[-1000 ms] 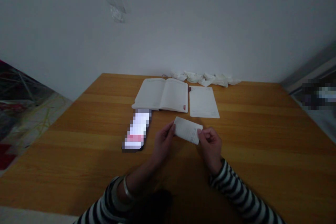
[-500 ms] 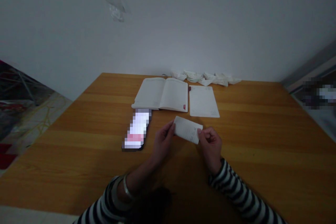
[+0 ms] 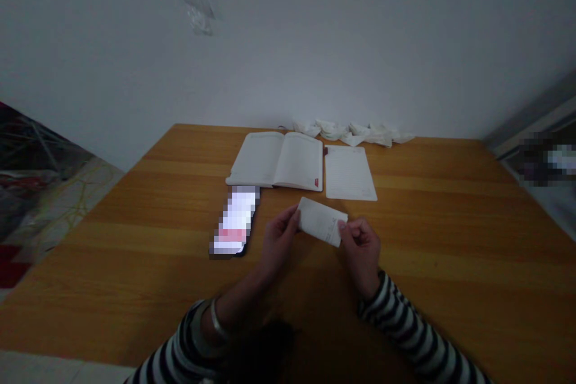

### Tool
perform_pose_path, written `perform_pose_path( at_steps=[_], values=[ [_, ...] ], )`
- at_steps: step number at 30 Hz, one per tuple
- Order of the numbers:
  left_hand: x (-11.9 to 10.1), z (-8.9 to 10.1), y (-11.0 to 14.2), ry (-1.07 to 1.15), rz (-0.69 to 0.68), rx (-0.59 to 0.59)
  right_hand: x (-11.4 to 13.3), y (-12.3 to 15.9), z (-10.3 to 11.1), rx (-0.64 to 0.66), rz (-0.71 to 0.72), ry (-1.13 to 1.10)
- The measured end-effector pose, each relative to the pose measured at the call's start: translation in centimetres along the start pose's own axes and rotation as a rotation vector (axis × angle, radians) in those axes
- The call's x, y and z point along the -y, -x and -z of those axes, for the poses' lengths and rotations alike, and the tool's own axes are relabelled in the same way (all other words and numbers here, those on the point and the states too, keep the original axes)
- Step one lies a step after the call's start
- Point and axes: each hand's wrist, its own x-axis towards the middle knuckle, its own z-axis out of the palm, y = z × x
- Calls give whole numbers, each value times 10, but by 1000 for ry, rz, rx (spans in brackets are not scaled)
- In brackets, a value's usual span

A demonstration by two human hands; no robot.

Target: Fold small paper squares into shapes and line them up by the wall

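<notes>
A small white piece of paper (image 3: 320, 221), apparently folded and with faint lines on it, is held between my two hands above the table. My left hand (image 3: 279, 239) pinches its left edge between thumb and fingers. At the lower right corner, my right hand (image 3: 361, 249) grips it with thumb and curled fingers. Just beyond the paper lies a loose lined sheet (image 3: 351, 173). An open notebook (image 3: 297, 162) with blank-looking pages rests to the left of that sheet. A phone (image 3: 234, 222) with a lit, blurred-out screen lies left of my left hand.
The wooden table (image 3: 450, 222) reaches back to a pale wall. Several crumpled white tissues (image 3: 351, 132) lie along its back edge. A clear plastic piece (image 3: 193, 0) hangs on the wall at upper left. Cluttered items show beyond the table's left side.
Both hands keep the same hold on the paper, with almost no movement. The view has shifted very slightly; the notebook, sheet and phone lie as before.
</notes>
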Motion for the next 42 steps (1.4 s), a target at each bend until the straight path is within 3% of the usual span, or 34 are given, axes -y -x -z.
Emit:
perform_pose_path(
  at_steps=[10, 21, 27, 32, 35, 42],
  values=[
    [2, 2, 0, 25, 0, 24, -2, 1, 1, -3, 7, -4],
    [0, 0, 1, -26, 2, 28, 4, 1, -2, 7, -122, -144],
    [3, 7, -5, -42, 44, 28, 4, -4, 1, 143, -173, -78],
    [-4, 24, -16, -98, 137, 151, -3, -10, 7, 167, -188, -29],
    [-8, 31, -21, -171, 162, 163, -4, -11, 8, 217, -216, -18],
    [-13, 31, -22, -398, 85, 107, 2, -13, 7, 357, -215, 46]
  ],
)
